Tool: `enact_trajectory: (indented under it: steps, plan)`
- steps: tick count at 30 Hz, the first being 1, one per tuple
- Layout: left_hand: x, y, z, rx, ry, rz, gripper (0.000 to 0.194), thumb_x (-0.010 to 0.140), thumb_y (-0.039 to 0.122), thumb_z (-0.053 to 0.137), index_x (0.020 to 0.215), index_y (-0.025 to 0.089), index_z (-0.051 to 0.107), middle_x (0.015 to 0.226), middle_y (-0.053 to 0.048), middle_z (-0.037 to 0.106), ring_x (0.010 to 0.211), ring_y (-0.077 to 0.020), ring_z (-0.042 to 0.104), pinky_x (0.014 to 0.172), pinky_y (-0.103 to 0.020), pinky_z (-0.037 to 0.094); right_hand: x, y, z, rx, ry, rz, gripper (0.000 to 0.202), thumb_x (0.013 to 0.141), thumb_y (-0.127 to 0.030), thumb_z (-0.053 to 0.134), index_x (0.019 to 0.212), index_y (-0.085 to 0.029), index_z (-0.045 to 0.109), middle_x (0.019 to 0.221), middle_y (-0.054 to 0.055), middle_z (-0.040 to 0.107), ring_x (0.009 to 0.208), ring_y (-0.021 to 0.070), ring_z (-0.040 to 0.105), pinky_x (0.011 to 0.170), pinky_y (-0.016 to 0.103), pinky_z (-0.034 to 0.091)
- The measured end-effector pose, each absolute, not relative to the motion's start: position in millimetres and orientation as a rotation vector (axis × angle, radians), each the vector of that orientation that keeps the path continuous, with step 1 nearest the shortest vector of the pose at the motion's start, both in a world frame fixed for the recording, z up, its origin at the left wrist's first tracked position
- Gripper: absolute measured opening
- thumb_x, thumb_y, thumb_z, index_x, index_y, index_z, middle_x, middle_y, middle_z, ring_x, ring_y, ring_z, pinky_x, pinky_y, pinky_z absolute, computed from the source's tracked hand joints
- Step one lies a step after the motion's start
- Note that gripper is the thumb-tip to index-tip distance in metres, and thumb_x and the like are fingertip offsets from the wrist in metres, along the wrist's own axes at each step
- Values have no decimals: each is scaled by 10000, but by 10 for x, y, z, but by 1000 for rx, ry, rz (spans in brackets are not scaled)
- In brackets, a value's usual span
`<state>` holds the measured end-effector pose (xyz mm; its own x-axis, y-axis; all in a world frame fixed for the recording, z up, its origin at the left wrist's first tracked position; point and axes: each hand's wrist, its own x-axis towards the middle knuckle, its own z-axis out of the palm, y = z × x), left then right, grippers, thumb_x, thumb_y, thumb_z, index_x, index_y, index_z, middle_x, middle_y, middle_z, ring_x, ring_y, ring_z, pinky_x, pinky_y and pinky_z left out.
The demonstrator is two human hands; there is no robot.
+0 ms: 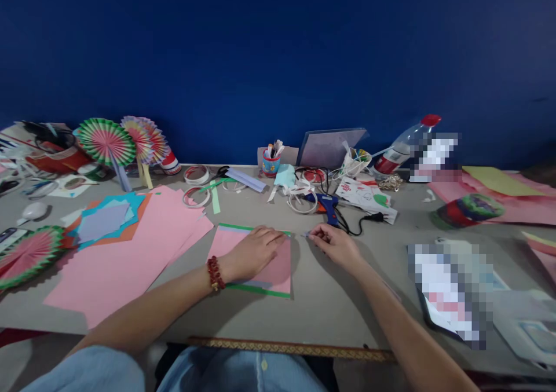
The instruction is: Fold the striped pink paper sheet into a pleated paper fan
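Note:
A pink paper sheet with green strips along its far and near edges lies flat in front of me. My left hand rests on it, palm down with the fingers stretched out, covering its middle. Just right of the sheet's far right corner, my right hand is low over the table with thumb and forefinger pinched. A tiny pale bit shows at those fingertips, too small to name. Beyond the right hand lies a blue glue gun with a black cable.
Large pink sheets spread at the left, near pleated paper fans. White tape rolls, a pen cup and a plastic bottle stand or lie along the blue wall. A blurred-out phone lies at the right.

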<state>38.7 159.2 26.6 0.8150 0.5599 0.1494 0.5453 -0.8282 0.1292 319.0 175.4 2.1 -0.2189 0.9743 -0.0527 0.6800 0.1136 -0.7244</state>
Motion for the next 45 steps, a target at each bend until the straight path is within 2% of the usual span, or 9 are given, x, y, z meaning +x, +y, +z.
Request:
enact_trajectory:
  steps: [3,8,12,16,21,26,31,34,45]
  plan:
    - [161,1409,276,2873,841,323,323,1012,154,399,1278,98,574,1415,-164,549,1310,-237,495,1144,-402,377,3187,1755,23,-1603,-1954,899,258,882,-461,526,858,-228,634,752,19,678,623,166,598,529,252,415]
    - [-67,1197,161,2903,974,303,420,1001,155,414,1409,69,465,1575,-216,358,1400,-274,429,1135,-444,413,3177,1765,29,-1626,-1952,933,273,873,-471,530,891,-230,658,720,11,670,605,170,593,533,259,415]
    - [-120,1190,192,2818,1058,462,351,1003,131,385,1310,97,551,1487,-203,476,1375,-253,460,1119,-441,438,3182,1752,38,-1611,-1964,913,292,873,-482,538,889,-226,676,786,28,697,620,171,593,530,260,414]
    - [-218,1169,299,2787,831,445,287,1013,196,445,1253,154,597,1362,-135,608,1290,-222,536,1134,-426,423,3208,1753,37,-1585,-1961,940,303,869,-474,531,906,-217,686,810,34,698,565,157,574,538,271,435]
    - [-288,1147,232,2797,745,245,458,988,262,546,1431,167,481,1499,-136,507,1383,-240,460,1181,-442,365,3133,1725,120,-1471,-1932,1086,311,863,-448,534,980,-207,693,775,28,676,579,157,579,562,268,465]
    - [-222,1145,144,2770,928,313,467,988,183,499,1452,153,457,1493,-144,509,1382,-276,453,1179,-523,334,2878,1521,362,-1275,-2051,1303,314,899,-416,552,1080,-196,686,778,19,651,617,141,569,577,244,447]
    - [-232,1041,288,2610,953,569,298,1018,160,435,1275,157,586,1238,-126,649,1183,-224,562,1042,-421,476,2663,1295,473,-1131,-2122,1400,262,925,-335,556,1126,-207,666,861,24,682,744,151,610,655,240,450]
    - [-282,951,353,2525,935,622,252,1026,152,426,1185,167,621,1127,-106,664,1091,-206,578,947,-372,515,2564,1218,429,-1076,-2188,1360,227,938,-282,554,1134,-218,649,878,14,695,786,152,626,712,245,453]
    - [-298,696,280,2562,969,510,280,1018,132,420,1185,178,639,1125,-96,678,1086,-205,601,974,-376,519,2365,1211,344,-1066,-2367,1149,188,901,-194,605,1068,-219,687,912,27,711,840,174,635,753,260,445]
